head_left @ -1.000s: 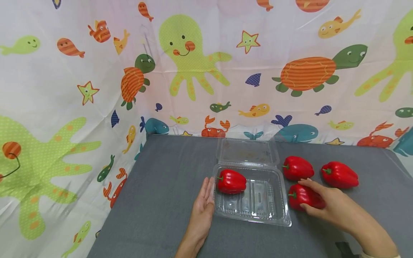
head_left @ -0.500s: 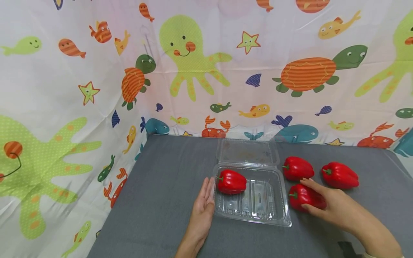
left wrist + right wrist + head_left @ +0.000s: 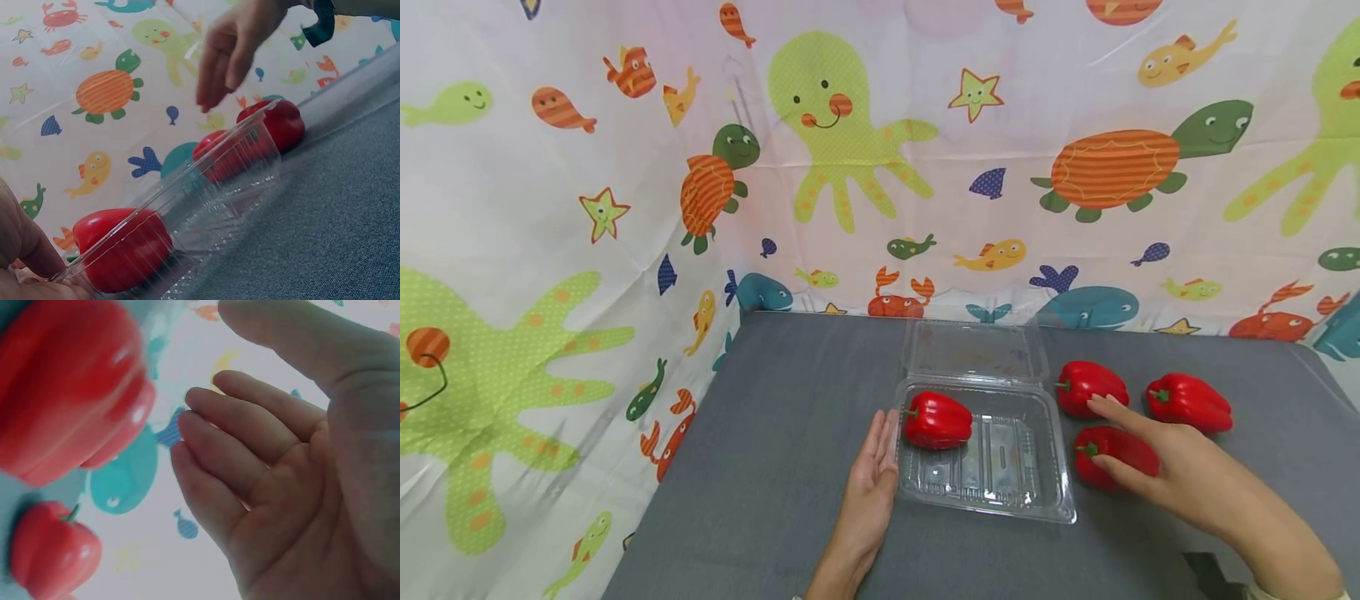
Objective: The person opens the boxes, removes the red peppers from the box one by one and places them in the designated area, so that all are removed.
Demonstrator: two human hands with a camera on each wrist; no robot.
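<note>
My left hand (image 3: 867, 500) lies along the left side of a clear plastic clamshell container (image 3: 1011, 475), fingers straight and touching its wall. Inside the container, at the left, sits a red bell pepper (image 3: 937, 421) with a green stem. My right hand (image 3: 1195, 471) hovers just above a second red bell pepper (image 3: 1116, 443) to the right of the container. Thumb and fingers are spread apart, and the palm holds nothing in the right wrist view, where a large bell pepper (image 3: 69, 387) stands apart from the fingertips.
Two more bell peppers lie behind the right hand, one near the container (image 3: 1081, 385) and another farther right (image 3: 1190, 402). The container's lid (image 3: 976, 352) is folded back toward the sea-animal curtain (image 3: 865, 167). Grey cloth (image 3: 775, 467) covers the table.
My right hand has let go of the near bell pepper and risen slightly off it, its fingers spreading. The left hand and the container have stayed in place.
</note>
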